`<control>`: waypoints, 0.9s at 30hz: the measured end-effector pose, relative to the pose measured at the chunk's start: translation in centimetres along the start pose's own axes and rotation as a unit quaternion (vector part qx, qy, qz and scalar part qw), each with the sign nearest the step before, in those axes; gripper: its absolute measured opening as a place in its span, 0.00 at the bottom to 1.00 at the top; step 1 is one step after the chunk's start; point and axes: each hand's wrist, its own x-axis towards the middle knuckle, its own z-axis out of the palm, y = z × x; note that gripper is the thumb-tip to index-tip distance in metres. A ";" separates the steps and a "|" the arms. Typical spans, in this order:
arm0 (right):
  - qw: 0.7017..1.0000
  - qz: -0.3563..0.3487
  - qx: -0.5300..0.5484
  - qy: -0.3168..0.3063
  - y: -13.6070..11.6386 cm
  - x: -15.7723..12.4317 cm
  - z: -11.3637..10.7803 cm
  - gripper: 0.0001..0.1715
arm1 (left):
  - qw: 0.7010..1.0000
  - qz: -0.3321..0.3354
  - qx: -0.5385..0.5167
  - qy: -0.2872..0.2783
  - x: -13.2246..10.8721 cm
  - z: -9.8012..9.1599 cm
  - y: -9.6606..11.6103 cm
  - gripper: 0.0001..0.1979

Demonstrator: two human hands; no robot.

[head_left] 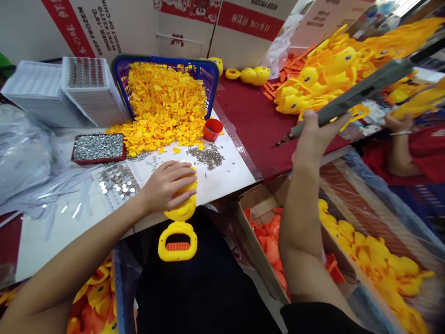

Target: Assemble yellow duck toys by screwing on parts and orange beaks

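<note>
My left hand [167, 184] lies over a yellow plastic toy body [181, 211] at the front edge of the white work surface, fingers curled over its top. The toy's loop handle with an orange insert [177, 241] hangs over the edge. My right hand [314, 134] is raised above the red table and grips a grey electric screwdriver [351, 96], its tip pointing left and down. Loose small screws [207, 156] lie scattered just beyond my left hand.
A blue basket [201, 69] spills small yellow parts. Nearby are a red cup [212, 129], a red tray of screws [98, 147], a tray of silver discs [116, 182] and stacked white trays [86, 88]. Yellow duck toys [323, 79] are piled far right, where another person's hand [399, 123] shows. Boxes of orange [267, 236] and yellow parts [375, 260] stand below.
</note>
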 end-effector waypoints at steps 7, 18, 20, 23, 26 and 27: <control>0.992 -0.031 -0.092 -0.077 2.7 2.1 -8.4 0.35 | 0.999 -0.012 0.031 0.002 0.2 -0.1 0.1 0.08; 0.723 0.146 -0.395 -0.548 10.9 -20.6 -15.1 0.18 | 0.998 -0.058 -0.025 0.007 0.6 -0.2 0.6 0.02; 0.710 0.139 -0.436 -0.536 12.0 -23.8 -14.8 0.26 | 0.998 -0.053 -0.012 0.006 0.6 -0.2 0.7 0.01; 0.710 0.116 -0.470 -0.511 13.2 -25.3 -14.8 0.26 | 0.994 -0.102 0.026 0.019 0.6 -0.2 1.1 0.04; 0.740 0.074 -0.476 -0.470 13.7 -23.7 -15.6 0.21 | 0.980 -0.193 0.029 0.044 0.7 -0.1 1.4 0.07; 0.754 0.059 -0.475 -0.450 13.7 -22.9 -15.9 0.21 | 0.974 -0.218 0.022 0.047 0.7 -0.1 1.4 0.09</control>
